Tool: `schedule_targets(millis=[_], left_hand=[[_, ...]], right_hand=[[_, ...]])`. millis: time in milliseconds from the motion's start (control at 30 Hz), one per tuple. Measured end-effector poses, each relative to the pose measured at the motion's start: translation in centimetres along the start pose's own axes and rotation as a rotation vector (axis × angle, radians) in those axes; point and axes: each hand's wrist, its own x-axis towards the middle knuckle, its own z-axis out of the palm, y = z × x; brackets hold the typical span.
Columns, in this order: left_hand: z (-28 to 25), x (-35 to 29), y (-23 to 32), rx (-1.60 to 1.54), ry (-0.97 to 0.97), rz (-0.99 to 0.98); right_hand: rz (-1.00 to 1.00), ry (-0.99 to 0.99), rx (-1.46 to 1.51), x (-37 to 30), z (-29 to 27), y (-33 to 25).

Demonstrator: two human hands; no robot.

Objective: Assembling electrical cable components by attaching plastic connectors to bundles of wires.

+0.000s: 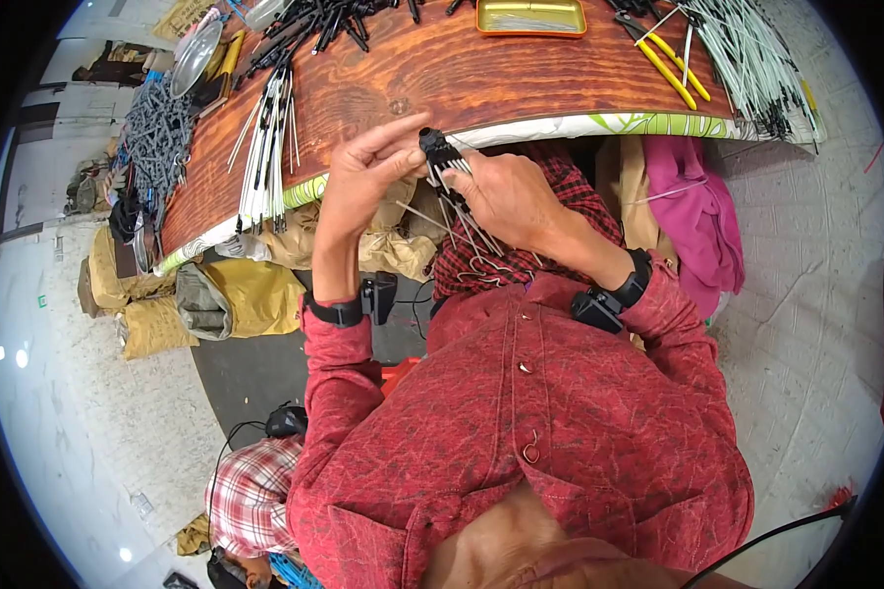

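My right hand (516, 201) is closed around a bundle of thin metal rods (476, 231) with black ends, just off the near table edge. Its rods slant down over my lap, and some are bent at their lower ends. On top of the bundle sits a round black piece (432, 140). Beside that piece is my left hand (363, 182), its index finger stretched out and its thumb apart below it. The left fingertips are close to the black piece; whether they touch it I cannot tell.
On the wooden table (383, 74) lie white rods (265, 147), black parts (329, 25), a yellow tin (530, 29), yellow-handled pliers (673, 74) and pale rods (746, 59). Grey pieces (157, 133) heap at left. Sacks (250, 294) stand below; a person in plaid (255, 491) is behind.
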Motion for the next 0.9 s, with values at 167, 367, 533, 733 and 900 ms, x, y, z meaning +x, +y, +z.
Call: schedule_targets(millis=[167, 367, 533, 733, 900], left_hand=[[1.7, -1.3, 0.4, 0.148, 0.069, 0.102], [2.1, -0.9, -0.4, 0.177, 0.109, 0.103], [1.9, -0.6, -0.6, 0.165, 0.121, 0.136], [1.3, -0.6, -0.8, 0.158, 0.106, 0.132], [0.8, -0.5, -1.0, 0.105, 0.056, 0.117]], right_hand=[[0.040, -0.068, 0.017, 0.2, 0.0, 0.1], [-0.048, -0.051, 0.052, 0.2, 0.8, 1.3], [-0.018, -0.009, 0.163, -0.6, 0.4, 0.9], [0.016, 0.113, 0.224, -2.2, 1.5, 0.8], [0.053, 0.075, 0.161, -1.6, 1.3, 1.1]])
